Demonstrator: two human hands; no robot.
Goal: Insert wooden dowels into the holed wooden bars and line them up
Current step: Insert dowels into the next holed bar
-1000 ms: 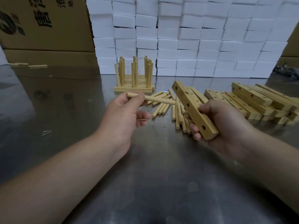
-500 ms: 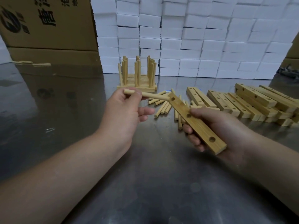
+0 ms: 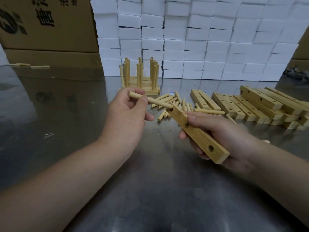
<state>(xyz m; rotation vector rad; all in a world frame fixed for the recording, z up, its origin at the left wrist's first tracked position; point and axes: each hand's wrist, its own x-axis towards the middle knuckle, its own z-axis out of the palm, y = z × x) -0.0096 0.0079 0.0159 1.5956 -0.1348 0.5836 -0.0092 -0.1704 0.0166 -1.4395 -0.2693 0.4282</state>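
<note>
A dowel point(image 3: 151, 101) is pinched by the left hand point(image 3: 128, 118), its tip at the end hole of a bar point(image 3: 199, 135) clasped by the right hand point(image 3: 222, 138); the carton point(image 3: 46, 24) print is cropped and unreadable.

Left hand point(image 3: 127, 118) presses dowel point(image 3: 150, 100) into bar point(image 3: 199, 136).

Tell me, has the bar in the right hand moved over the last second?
Yes. The bar has rolled hole-face up, and against the loose dowels its far end has swung left to meet the dowel held by the left hand.

Head-worn view, forward-down, close over table point(image 3: 150, 206)
</note>
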